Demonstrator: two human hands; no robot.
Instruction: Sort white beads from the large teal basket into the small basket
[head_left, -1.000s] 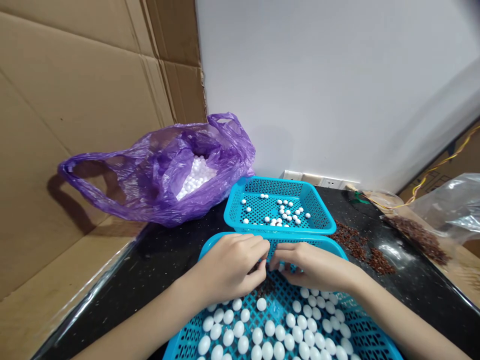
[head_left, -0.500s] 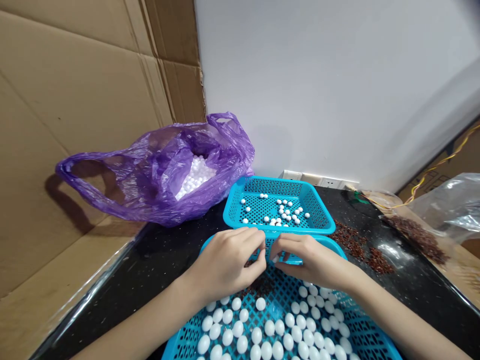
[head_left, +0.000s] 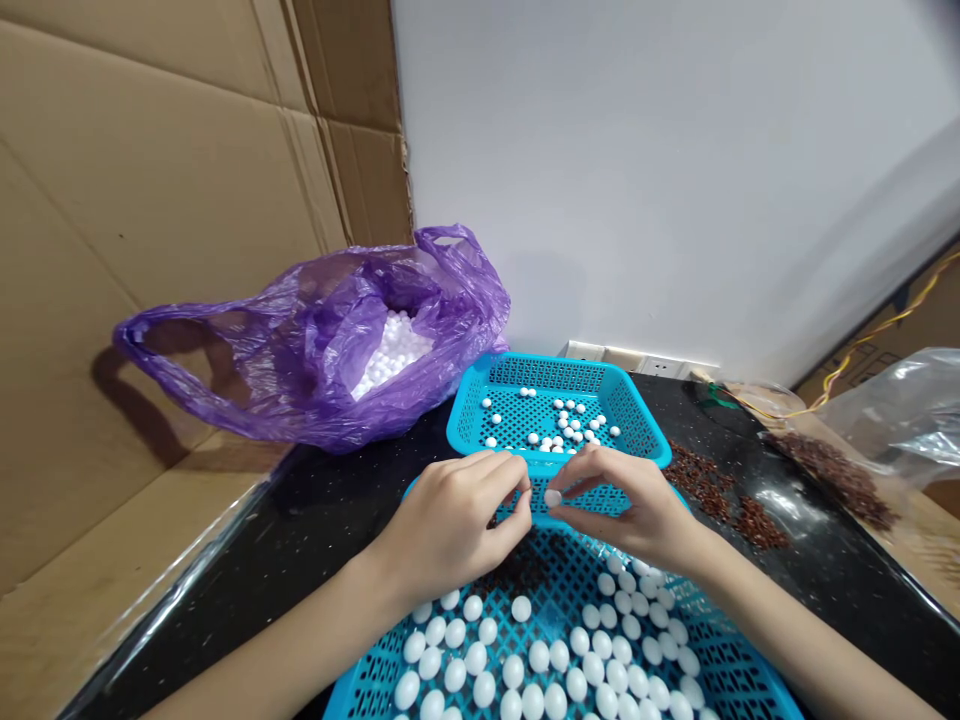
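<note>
My right hand pinches a small white ball between thumb and forefinger, above the far part of the near blue basket. Close beside it on the left, my left hand is closed with thumb and fingertips together; what it holds, if anything, is hidden. Below both hands, many larger white balls are spread over the bottom of this basket. A small heap of dark reddish-brown bits lies there too, partly covered by my left hand.
Behind stands a second blue basket with small white balls. A purple plastic bag of white balls leans at the left by cardboard. Reddish-brown bits lie on the black countertop, near a clear bag and wall sockets.
My right hand has risen slightly, and its fingers have straightened a little, so the pinched white ball shows more plainly. My left hand has barely moved.
</note>
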